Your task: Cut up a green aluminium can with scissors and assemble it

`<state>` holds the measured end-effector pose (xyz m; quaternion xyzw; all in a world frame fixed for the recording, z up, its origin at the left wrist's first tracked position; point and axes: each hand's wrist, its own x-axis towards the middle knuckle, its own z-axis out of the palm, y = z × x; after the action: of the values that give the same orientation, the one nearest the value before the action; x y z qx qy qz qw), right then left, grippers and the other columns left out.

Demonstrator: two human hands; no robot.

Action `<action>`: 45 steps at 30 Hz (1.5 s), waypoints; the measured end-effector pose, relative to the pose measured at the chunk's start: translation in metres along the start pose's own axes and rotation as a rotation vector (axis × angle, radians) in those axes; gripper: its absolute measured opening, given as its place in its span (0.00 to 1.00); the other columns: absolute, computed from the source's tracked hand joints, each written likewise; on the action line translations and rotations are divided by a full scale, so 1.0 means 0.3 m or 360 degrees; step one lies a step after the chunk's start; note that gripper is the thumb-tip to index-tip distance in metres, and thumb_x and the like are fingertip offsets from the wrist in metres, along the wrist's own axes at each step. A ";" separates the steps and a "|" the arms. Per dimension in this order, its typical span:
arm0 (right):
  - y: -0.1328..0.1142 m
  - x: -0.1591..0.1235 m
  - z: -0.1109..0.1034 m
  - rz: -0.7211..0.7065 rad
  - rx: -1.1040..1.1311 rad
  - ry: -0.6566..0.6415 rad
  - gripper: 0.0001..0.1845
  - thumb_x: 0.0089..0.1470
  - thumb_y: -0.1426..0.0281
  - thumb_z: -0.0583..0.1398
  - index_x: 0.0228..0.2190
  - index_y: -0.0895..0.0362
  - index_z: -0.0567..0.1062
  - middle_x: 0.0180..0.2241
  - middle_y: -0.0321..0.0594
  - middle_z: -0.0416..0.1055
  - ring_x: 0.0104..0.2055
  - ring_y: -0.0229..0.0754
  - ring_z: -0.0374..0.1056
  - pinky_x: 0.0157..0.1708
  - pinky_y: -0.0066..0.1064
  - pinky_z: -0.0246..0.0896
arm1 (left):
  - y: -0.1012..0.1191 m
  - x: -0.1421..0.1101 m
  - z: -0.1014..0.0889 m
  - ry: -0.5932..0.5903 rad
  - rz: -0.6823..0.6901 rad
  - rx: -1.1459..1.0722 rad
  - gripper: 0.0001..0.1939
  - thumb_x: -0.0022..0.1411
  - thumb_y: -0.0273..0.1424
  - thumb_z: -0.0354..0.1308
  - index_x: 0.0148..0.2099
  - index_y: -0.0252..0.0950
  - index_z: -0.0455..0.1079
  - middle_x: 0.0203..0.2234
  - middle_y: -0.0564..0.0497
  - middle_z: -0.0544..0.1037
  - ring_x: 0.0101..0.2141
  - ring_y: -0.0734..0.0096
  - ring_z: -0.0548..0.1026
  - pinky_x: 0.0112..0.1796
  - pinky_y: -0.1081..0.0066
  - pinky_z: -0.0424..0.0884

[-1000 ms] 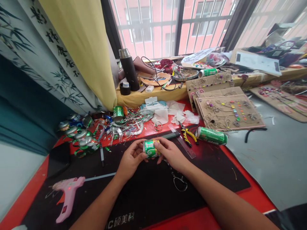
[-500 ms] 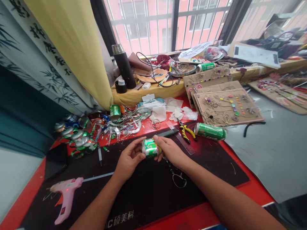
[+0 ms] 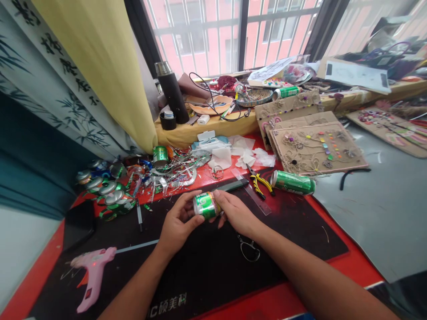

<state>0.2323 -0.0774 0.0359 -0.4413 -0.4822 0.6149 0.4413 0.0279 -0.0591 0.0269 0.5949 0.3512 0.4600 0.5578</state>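
Between my hands, above the black mat [image 3: 207, 271], is a short green and silver drink can piece [image 3: 204, 206] lying on its side. My left hand [image 3: 180, 218] grips its left end, with the thumb along the near side. My right hand [image 3: 235, 211] closes round the right end, where a yellowish edge shows. Just below the right hand, a dark-and-silver scissors handle [image 3: 249, 250] shows over the mat. The hand hides the rest of it.
A pink glue gun [image 3: 94, 275] lies at left. Cut cans [image 3: 115, 198] and metal shavings [image 3: 167, 173] are heaped behind it. Yellow-black pliers [image 3: 260, 183], a clear ruler [image 3: 255, 200] and a whole green can [image 3: 293, 182] lie beyond my right hand. Cardboard boards [image 3: 320, 144] lean behind.
The can piece has turned in my fingers, showing a different part of its print, and has shifted slightly left. Both hands keep their hold.
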 end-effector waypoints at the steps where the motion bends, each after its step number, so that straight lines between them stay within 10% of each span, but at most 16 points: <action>1: -0.003 -0.004 0.001 -0.0045 -0.0017 0.0011 0.36 0.65 0.38 0.57 0.48 0.57 0.79 0.36 0.43 0.77 0.32 0.42 0.77 0.20 0.25 0.70 | -0.003 0.003 -0.002 0.0044 -0.0013 -0.0026 0.31 0.57 0.46 0.77 0.60 0.40 0.77 0.51 0.42 0.82 0.51 0.48 0.82 0.49 0.59 0.80; 13: 0.002 -0.018 0.023 -0.0043 -0.0145 0.0040 0.29 0.62 0.47 0.66 0.54 0.55 0.76 0.31 0.36 0.74 0.25 0.38 0.70 0.18 0.25 0.68 | -0.027 -0.009 0.008 -0.0095 -0.0094 0.0037 0.44 0.60 0.61 0.66 0.69 0.42 0.69 0.57 0.39 0.77 0.44 0.53 0.81 0.38 0.65 0.78; 19: 0.003 -0.021 0.021 -0.0034 -0.0235 0.0084 0.29 0.63 0.44 0.64 0.47 0.56 0.75 0.27 0.33 0.71 0.24 0.38 0.71 0.19 0.26 0.66 | -0.018 -0.030 0.022 -0.0108 0.0131 0.0572 0.36 0.68 0.54 0.64 0.71 0.45 0.67 0.63 0.41 0.72 0.63 0.45 0.70 0.64 0.53 0.65; 34: 0.025 -0.043 0.060 -0.0012 -0.0170 0.0053 0.30 0.67 0.41 0.56 0.49 0.55 0.70 0.28 0.30 0.68 0.21 0.36 0.65 0.17 0.25 0.62 | -0.046 -0.057 0.064 -0.0064 0.0363 0.0874 0.39 0.73 0.59 0.52 0.74 0.41 0.59 0.63 0.38 0.68 0.62 0.47 0.72 0.60 0.52 0.70; 45: 0.060 -0.045 0.092 -0.0134 -0.0148 0.0311 0.22 0.69 0.47 0.57 0.40 0.54 0.71 0.30 0.33 0.67 0.31 0.41 0.64 0.31 0.31 0.62 | -0.048 -0.070 0.115 0.0075 0.0398 0.1075 0.21 0.79 0.41 0.48 0.67 0.40 0.63 0.59 0.41 0.74 0.58 0.57 0.76 0.58 0.59 0.73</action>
<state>0.2065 -0.0986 0.0240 -0.4984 -0.4830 0.5269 0.4906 0.0548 -0.0884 0.0111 0.7732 0.4208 0.3963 0.2609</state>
